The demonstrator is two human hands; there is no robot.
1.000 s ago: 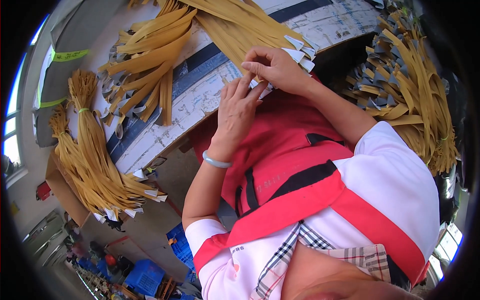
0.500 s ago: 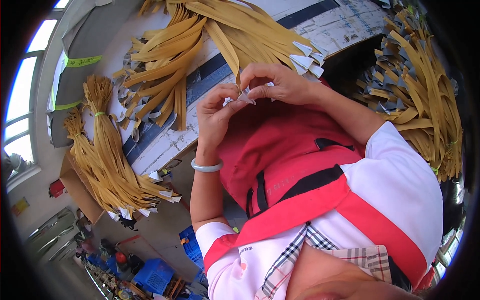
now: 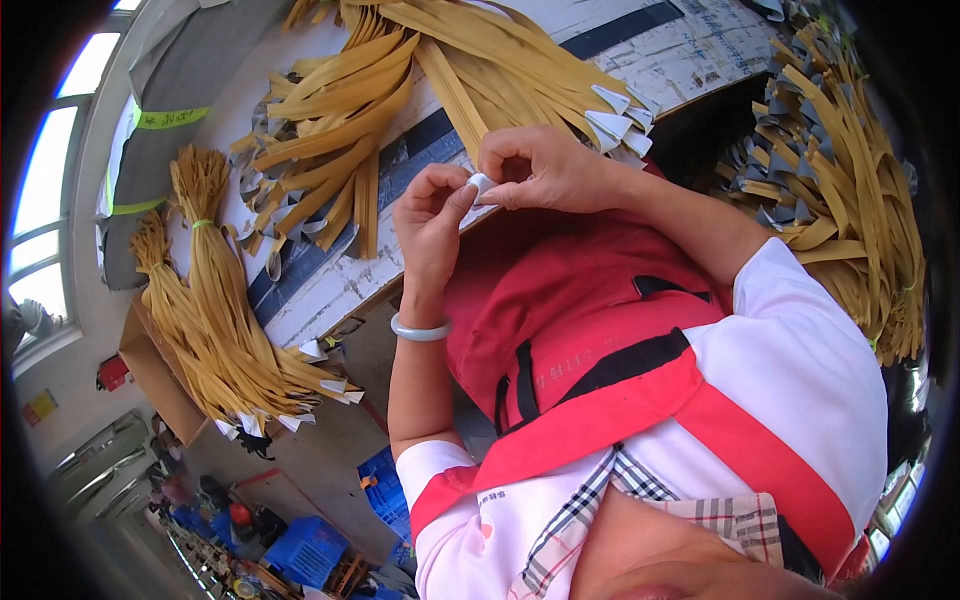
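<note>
A long ochre strip [image 3: 451,100], with a line along its middle like a zipper tape, runs down from the heap into my hands. Its end carries a small white tab [image 3: 483,185]. My left hand [image 3: 428,222], with a pale bangle [image 3: 420,331] on the wrist, is closed in a pinch on this tab. From the other side, my right hand [image 3: 555,170] pinches the tab's edge between thumb and forefinger. Both hands are just off the table's near edge, in front of my red apron [image 3: 580,260]. My fingertips hide part of the tab and the strip's end.
On the white worktable [image 3: 340,290] lies a heap of ochre strips [image 3: 340,110], some with white tabs [image 3: 610,125]. Tied bundles [image 3: 215,270] hang at the left over a cardboard box [image 3: 160,370]. More strips with grey ends [image 3: 830,180] lie at the right. Blue crates [image 3: 305,550] stand below.
The white piece between my fingertips now looks more upright and compact. The strip above it lies flatter and straighter. My hands stay nearly in place.
</note>
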